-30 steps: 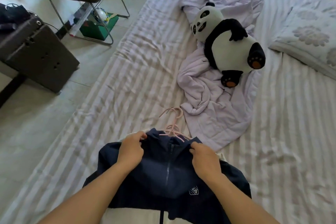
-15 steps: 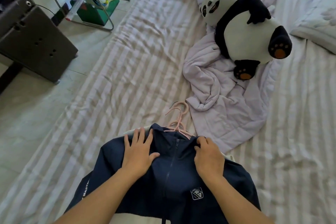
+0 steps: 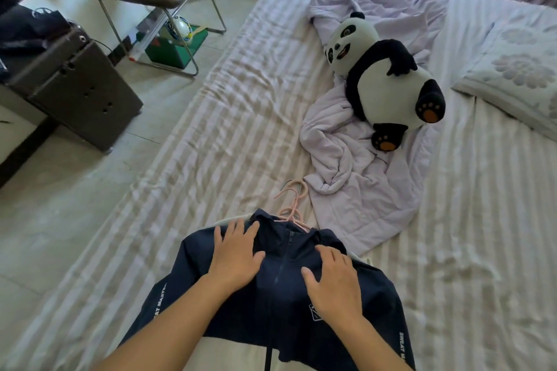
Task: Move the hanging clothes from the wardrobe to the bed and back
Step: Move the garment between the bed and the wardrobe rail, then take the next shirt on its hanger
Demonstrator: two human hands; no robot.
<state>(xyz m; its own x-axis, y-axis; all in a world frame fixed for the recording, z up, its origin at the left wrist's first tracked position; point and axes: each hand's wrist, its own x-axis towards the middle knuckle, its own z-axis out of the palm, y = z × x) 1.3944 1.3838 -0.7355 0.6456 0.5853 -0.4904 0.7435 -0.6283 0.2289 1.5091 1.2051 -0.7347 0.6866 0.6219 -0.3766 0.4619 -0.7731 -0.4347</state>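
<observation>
Head view: both hands, left (image 3: 235,253) and right (image 3: 333,280), spread flat on navy "SWEAT MASTER" jacket (image 3: 283,304).

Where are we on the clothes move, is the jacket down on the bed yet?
Done: the navy jacket lies on the striped bed, its pink hangers poking out at the collar. In hand: left hand and right hand lie flat on its chest, without grip. Left: the return to the wardrobe, which is out of view.
</observation>
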